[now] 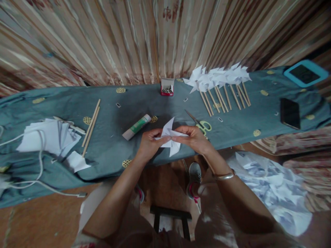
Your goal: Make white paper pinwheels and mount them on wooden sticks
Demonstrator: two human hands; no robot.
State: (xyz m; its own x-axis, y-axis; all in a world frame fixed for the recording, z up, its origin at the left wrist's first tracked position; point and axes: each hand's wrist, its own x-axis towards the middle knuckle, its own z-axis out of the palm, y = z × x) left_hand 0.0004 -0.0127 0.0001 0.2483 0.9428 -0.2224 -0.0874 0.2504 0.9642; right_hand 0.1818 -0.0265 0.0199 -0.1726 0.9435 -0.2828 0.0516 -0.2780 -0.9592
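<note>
Paper pinwheel point(168, 126) is at the near edge of the cloth point(111, 148), straight in front of me. My left hand point(152, 142) and right hand point(196, 138) are both pinching it, thumbs at its centre. Scissors point(201, 124) just beyond my right, tube point(136, 127) just beyond my left. Red box point(167, 91) farther back, stick-mounted pinwheels point(219, 78) right of it. Far left: two sticks point(91, 127), paper stack point(42, 139). Phone point(290, 113) far right.

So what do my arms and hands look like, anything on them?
Your left hand and right hand are ungloved, and your forearms show mostly sleeveless. A silver-coloured bangle circles the right one; nothing worn shows on the left.
</note>
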